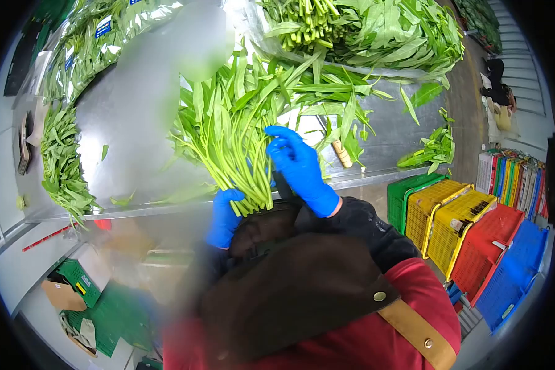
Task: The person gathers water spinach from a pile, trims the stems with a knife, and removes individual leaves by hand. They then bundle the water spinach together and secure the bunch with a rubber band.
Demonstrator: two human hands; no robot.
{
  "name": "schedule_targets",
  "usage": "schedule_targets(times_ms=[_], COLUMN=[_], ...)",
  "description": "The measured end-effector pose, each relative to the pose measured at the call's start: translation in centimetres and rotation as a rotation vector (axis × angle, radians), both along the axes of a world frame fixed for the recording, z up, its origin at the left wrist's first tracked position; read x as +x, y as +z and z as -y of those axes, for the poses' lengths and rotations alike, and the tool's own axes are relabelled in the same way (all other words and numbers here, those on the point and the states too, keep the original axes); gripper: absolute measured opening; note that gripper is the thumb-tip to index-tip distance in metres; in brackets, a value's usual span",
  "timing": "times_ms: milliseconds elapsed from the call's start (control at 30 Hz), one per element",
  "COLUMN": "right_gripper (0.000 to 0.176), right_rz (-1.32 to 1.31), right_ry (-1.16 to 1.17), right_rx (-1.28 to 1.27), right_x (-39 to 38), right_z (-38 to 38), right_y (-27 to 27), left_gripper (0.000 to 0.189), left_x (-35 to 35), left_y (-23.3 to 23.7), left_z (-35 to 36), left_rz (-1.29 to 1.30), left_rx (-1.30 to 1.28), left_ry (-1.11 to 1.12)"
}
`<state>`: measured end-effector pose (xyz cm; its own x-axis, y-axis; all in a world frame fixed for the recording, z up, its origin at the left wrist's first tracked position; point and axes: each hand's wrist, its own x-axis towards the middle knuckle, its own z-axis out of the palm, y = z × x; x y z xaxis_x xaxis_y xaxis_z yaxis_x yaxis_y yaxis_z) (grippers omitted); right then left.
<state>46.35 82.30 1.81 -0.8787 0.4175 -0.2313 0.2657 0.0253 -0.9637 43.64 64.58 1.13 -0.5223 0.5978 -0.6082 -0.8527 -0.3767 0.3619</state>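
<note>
A loose bunch of water spinach [228, 139] lies over the front of the metal table, its cut stem ends toward me. My left hand [226, 217], in a blue glove, is closed around the stem ends at the lower left. My right hand [299, 169], also gloved in blue, is at the right side of the stems, its fingers bent and slightly apart. Just right of it rests a wooden-handled tool [341, 154], its far end partly covered by leaves. Loose leaves [351, 123] lie around the tool.
Behind the bunch sits a big pile of greens [388, 37] on clear plastic. Bagged greens [98, 37] and more stalks [65, 163] line the left side. Stacked crates in green, yellow, red and blue [487, 246] stand on the floor at right. A blur clouds the left-centre view.
</note>
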Motion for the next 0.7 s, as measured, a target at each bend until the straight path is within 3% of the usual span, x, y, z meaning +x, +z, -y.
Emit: schedule_targets(times_ms=[67,167,200,300,333,433,567,600,700], right_gripper=[0.038,0.046,0.05,0.048,0.039,0.04,0.031,0.025,0.024], right_rz=[0.021,0.431,0.431,0.19,0.03,-0.119,0.035,0.192,0.248], right_ry=[-0.134,0.071,0.198,0.201,0.093,0.101,0.047,0.071,0.151], right_rx=[-0.097,-0.404,-0.455,-0.48,-0.491,-0.19,-0.478,-0.477,-0.468], right_x=[1.4,2.2,2.1,1.7,1.6,1.4,1.4,1.4,1.6], right_z=[-1.0,-0.7,-0.4,1.1,2.0,2.0,2.0,1.8,1.9], right_y=[-1.6,-2.4,-2.4,-2.2,-2.2,-0.2,-3.0,-4.0,-4.5], left_gripper=[0.067,0.06,0.058,0.058,0.059,0.059,0.057,0.055,0.054], left_x=[-0.1,0.1,0.1,0.1,0.0,0.3,0.2,-0.2,-0.1], left_y=[0.5,1.2,-0.2,0.7,1.3,2.6,-1.2,-3.8,-4.6], left_z=[-0.5,-1.1,-0.5,-1.0,-1.3,-1.4,-0.8,0.2,1.2], left_rz=[-0.058,-0.119,-0.157,-0.299,-0.314,-0.435,-0.257,-0.095,0.076], left_rx=[0.03,-0.12,-0.125,-0.284,-0.335,-0.372,-0.268,-0.157,-0.069], left_ry=[0.023,-0.003,-0.021,-0.125,-0.094,0.015,0.178,0.138,0.099])
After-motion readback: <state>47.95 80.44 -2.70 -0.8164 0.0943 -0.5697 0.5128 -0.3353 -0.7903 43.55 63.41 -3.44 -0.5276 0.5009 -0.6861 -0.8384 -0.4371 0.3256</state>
